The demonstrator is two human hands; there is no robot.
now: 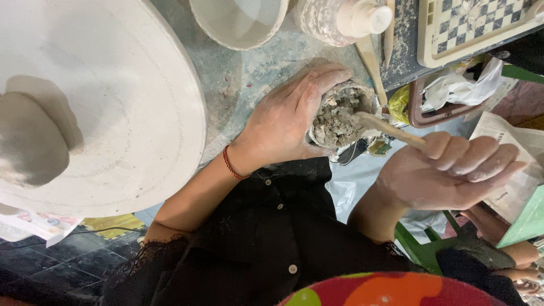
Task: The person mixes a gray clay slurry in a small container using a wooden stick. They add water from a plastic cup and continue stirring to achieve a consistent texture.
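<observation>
My left hand (289, 116) wraps around a small clay-smeared cup (367, 97) filled with lumpy grey clay (335, 120), holding it at the table's edge. My right hand (453, 170) is closed around a wooden stick (391, 129) whose tip is dug into the clay in the cup. A red string bracelet (231, 164) circles my left wrist. Both hands are dusted with dried clay.
A large white round board (136, 107) with a grey clay lump (28, 144) lies at left. A pale bowl (238, 22), a clay-coated pump bottle (340, 20), wooden tools (371, 56) and a chequered board (481, 25) stand behind. A green frame (419, 241) and papers (504, 136) lie at right.
</observation>
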